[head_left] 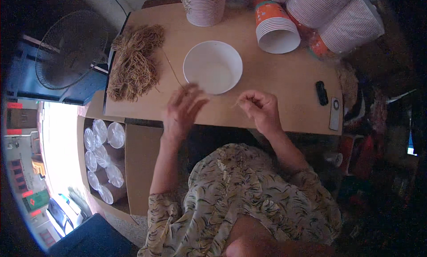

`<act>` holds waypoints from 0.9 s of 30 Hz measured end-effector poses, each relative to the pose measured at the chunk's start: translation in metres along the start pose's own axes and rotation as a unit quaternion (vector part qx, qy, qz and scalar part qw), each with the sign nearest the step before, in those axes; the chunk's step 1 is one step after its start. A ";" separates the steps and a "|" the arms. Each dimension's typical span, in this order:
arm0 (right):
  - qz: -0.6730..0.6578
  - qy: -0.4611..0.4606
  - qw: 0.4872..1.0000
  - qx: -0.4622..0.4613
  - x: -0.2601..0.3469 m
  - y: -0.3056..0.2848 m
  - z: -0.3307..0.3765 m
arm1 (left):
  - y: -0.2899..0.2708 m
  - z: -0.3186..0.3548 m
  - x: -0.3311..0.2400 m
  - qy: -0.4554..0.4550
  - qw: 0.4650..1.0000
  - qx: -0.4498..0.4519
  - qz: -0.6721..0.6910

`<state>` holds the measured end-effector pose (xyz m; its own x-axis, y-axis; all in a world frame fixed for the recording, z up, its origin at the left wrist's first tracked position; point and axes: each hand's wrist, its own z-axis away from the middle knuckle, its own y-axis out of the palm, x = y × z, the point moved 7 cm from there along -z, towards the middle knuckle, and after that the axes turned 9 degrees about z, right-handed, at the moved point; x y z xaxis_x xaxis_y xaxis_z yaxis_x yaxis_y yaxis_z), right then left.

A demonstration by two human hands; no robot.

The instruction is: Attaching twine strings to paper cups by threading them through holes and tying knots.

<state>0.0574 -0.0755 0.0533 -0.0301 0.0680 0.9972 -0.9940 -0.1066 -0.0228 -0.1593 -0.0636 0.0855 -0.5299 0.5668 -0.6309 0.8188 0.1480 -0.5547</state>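
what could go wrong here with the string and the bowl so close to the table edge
The thin string runs from the tangled pile to the left hand; a pull may snag or drag the pile. The white bowl sits just past both hands, so the right hand might knock it.

One white bowl, one heap of brown string, five cup stacks, two hands.

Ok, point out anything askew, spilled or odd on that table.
Nothing spilled or damaged. The cup stacks at the far right lie tipped on their sides, while the white bowl sits upright. The twine bundle sprawls loosely; one strand trails toward the left hand.
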 end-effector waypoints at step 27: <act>0.129 0.068 0.989 0.021 -0.044 0.042 0.005 | 0.047 0.079 0.011 -0.055 0.996 -0.043 0.047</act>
<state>0.0179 -0.0882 0.0092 -0.2983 0.1661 0.9399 -0.9464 -0.1792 -0.2687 -0.1440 -0.1145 0.0089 -0.4665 0.4892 -0.7369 0.8798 0.1702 -0.4439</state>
